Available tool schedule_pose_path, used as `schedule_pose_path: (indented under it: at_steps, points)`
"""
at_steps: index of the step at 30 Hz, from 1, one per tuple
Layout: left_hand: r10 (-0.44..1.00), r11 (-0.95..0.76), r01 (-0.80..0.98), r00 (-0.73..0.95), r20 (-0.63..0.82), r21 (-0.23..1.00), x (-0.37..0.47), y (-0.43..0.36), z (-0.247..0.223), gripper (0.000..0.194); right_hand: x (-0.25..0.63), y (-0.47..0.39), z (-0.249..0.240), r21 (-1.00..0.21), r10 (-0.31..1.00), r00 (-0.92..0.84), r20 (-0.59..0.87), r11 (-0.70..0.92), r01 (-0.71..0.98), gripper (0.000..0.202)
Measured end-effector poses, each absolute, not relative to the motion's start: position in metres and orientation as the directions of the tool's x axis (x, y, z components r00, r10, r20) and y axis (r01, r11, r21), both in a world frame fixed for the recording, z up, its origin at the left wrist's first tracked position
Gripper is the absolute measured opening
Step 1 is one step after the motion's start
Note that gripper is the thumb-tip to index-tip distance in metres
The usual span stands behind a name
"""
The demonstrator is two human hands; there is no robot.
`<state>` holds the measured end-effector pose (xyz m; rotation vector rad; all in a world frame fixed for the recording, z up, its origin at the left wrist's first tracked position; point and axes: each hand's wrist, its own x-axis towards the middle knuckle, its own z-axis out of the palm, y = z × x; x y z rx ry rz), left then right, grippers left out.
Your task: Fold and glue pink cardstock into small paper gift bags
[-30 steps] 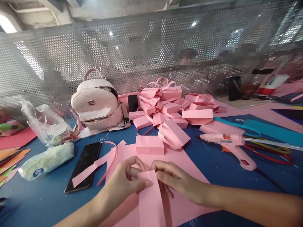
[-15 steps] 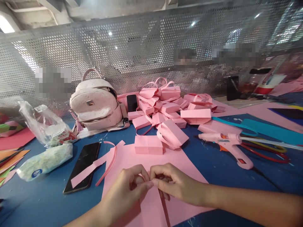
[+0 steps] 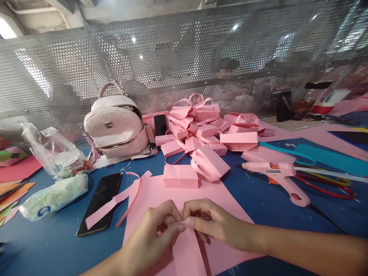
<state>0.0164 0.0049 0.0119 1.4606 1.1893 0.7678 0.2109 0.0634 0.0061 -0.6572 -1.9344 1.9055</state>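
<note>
A pink paper strip (image 3: 188, 251) runs from the bottom edge of the view up to both hands, its far end pinched between the fingertips. My left hand (image 3: 161, 228) is closed on the strip's left side, thumb and forefinger pressed together. On its right side my right hand (image 3: 208, 220) pinches the same end, thumb on top. Beneath them lies a large pink paper sheet (image 3: 230, 209). Just beyond the hands stands a folded pink paper box (image 3: 180, 176), with another pink box with a handle (image 3: 209, 163) tilted beside it.
A heap of pink paper boxes (image 3: 198, 130) stands behind, beside a pale backpack (image 3: 115, 122). At right lies a pink glue gun (image 3: 280, 174) with its cord. To the left are a black phone (image 3: 99, 203) under a paper strip, a tissue pack (image 3: 54, 197) and a plastic bag (image 3: 51, 149).
My thumbs have parted slightly, and the folded end of the strip now shows between them. Both hands stay in nearly the same place.
</note>
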Motion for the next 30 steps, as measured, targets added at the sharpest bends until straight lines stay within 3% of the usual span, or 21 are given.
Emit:
schedule_pose_path:
  at_steps: [12,21,30]
  points:
    - [0.952,-0.002,0.246,0.296,-0.074,0.969,0.0149,0.0049,0.0024,0.030,0.2110,0.0631,0.0063,-0.998,0.551,-0.831,-0.071,-0.038,0.059,0.039]
    - [0.950,0.057,0.110,0.301,-0.088,0.992,0.0167,0.0050,0.0051,0.038,0.2104,0.0631,0.0063,-0.998,0.562,-0.824,-0.069,-0.045,0.053,0.041]
    - [0.959,-0.003,0.175,0.280,-0.047,0.985,0.0164,0.0033,0.0033,0.037,0.2106,0.0624,0.0047,-0.997,0.567,-0.820,-0.077,-0.051,0.058,0.041]
